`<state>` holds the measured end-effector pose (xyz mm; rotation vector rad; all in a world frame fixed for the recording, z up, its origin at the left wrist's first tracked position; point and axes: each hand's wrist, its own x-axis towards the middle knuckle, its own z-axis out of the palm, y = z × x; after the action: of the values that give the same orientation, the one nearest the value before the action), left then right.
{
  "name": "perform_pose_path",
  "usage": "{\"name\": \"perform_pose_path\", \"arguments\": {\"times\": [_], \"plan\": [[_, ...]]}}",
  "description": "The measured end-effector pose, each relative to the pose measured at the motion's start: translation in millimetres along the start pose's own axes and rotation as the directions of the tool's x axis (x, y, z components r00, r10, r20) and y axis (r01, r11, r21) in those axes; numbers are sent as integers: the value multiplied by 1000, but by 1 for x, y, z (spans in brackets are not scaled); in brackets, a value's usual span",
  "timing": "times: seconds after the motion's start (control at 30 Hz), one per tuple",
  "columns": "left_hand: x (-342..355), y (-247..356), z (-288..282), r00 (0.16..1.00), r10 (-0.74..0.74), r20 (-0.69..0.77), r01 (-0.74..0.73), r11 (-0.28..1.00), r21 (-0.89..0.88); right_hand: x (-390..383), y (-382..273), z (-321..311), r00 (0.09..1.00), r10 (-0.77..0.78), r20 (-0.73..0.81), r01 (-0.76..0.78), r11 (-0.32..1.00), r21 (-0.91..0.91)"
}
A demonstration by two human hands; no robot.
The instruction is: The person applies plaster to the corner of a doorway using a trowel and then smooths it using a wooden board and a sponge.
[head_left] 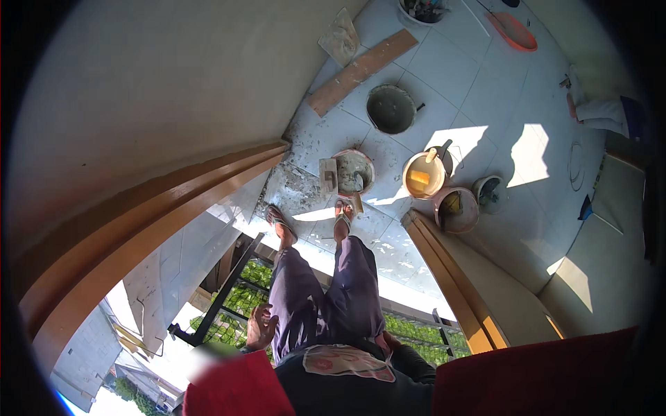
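Six round plastic buckets [392, 111] on pale tiles [444, 76], one cut off at the far edge.
The left hand [259, 327] is half-curled, seemingly empty; the right hand [392, 340] is mostly hidden, its grip untellable. Beyond the feet [343, 212], one round pink-rimmed bucket [372, 165] contains grey residue; right of it, a cream bucket [435, 186] holds one yellow sponge [419, 177].

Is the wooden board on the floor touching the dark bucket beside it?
Apart: the head view shows a strip of pale tiled floor between the wooden board and the dark bucket.
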<state>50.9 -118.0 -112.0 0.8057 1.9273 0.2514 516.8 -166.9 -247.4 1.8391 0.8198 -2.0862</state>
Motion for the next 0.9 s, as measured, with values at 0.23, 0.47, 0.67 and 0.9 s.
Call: {"name": "perform_pose_path", "arguments": {"times": [0.23,0.47,0.67,0.9], "plan": [[-111,16,-38,937,-87,339,176,955,-240,-36,-84,-53,1000,18,18,-19,994,109],[-115,-3,-48,952,111,286,37,884,-467,-46,-172,-94,990,-88,113,73,988,136],[-135,-33,-27,961,8,277,164,789,-592,-60,-221,-110,970,-63,236,44,995,86],[-187,-40,-8,990,55,133,63,666,-743,-75,-258,-110,945,10,328,-48,993,109]]}}
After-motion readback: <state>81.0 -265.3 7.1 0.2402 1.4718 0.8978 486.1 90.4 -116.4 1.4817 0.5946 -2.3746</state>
